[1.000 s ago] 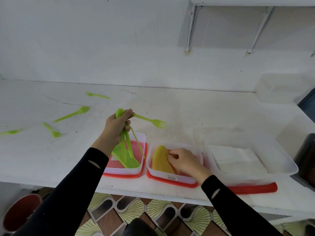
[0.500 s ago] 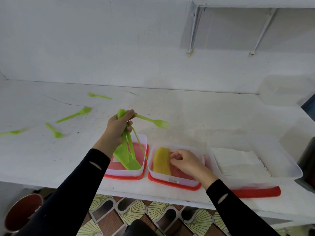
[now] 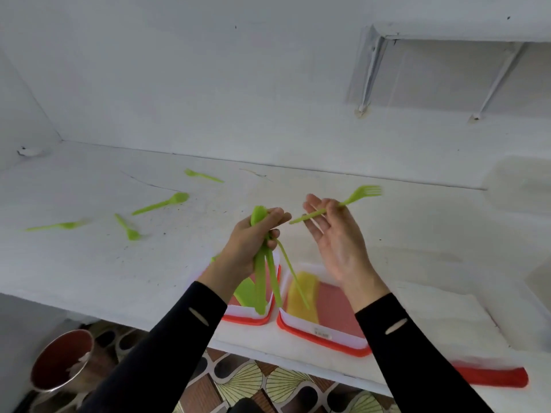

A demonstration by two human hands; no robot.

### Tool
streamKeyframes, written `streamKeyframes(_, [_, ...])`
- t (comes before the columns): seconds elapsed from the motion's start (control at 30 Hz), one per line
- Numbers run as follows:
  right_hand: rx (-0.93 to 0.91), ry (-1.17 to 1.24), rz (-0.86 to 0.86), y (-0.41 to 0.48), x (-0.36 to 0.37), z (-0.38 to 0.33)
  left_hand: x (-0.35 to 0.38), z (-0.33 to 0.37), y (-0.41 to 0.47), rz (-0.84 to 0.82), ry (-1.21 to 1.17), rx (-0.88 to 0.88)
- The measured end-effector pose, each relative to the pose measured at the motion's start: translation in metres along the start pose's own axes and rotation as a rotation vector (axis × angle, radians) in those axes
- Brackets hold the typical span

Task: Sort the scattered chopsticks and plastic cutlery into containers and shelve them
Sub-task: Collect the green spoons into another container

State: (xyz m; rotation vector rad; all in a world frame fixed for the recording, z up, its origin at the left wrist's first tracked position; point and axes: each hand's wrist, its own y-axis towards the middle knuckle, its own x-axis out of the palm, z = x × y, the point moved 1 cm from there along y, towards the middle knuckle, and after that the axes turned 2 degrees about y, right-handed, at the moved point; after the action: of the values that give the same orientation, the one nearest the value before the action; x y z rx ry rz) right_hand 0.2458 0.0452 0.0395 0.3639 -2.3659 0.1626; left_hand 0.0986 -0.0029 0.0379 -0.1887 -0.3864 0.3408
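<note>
Sorting step. Left hand (image 3: 253, 242) grips a cutlery bundle (image 3: 260, 281) over the box (image 3: 247, 315). Right hand (image 3: 334, 236), palm mostly spread, pinches one fork (image 3: 354, 198). Next, likely: box it. Loose pieces (image 3: 162, 202) lie on the tabletop (image 3: 89, 263).

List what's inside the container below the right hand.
A blurred yellow item lies at the left of the container; elsewhere its red bottom shows. The right hand and wrist hide the far right corner; green cutlery from the left hand crosses the yellow.
</note>
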Motion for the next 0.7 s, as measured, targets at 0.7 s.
streamKeyframes(0.7, [0.376,-1.099,-0.374,-0.015,0.061,0.048,-0.067,0.014,-0.013,0.239,-0.25,0.142])
